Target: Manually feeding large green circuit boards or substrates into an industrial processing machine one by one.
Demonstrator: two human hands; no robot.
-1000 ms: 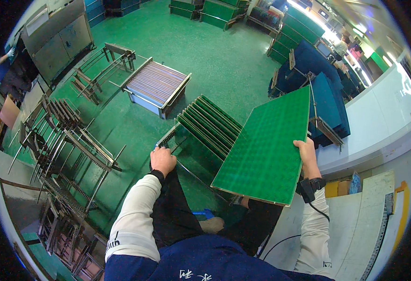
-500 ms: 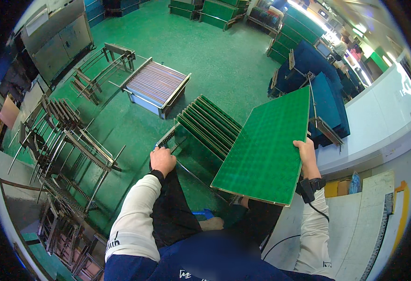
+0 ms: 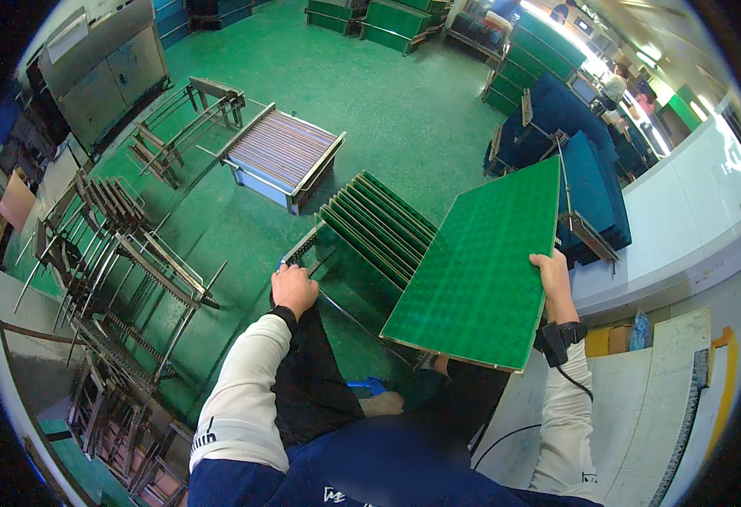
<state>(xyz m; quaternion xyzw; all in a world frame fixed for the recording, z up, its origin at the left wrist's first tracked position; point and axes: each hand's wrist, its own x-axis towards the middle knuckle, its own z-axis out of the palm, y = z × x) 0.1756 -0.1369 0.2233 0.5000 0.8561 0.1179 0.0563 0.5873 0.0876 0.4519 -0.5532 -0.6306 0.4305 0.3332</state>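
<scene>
My right hand [image 3: 554, 283] grips a large green rectangular panel [image 3: 472, 266] by its right edge, the thumb lying on its face. The panel is tilted in front of me, and its left side hides part of the row behind it. Several similar green panels [image 3: 375, 226] stand on edge, side by side, in a slotted metal rack [image 3: 301, 252]. On the rack's near left corner my left hand [image 3: 294, 290] is closed, its fingers wrapped over the end. A wristband with a black cable is on my right wrist.
To the left stand several empty metal racks [image 3: 147, 253]. Farther off is a rack filled with copper-edged panels [image 3: 282, 152]. Dark blue panel stacks [image 3: 586, 182] and a white curved surface [image 3: 666, 228] lie to the right. A grey cabinet [image 3: 104, 76] stands far left; people work at far right.
</scene>
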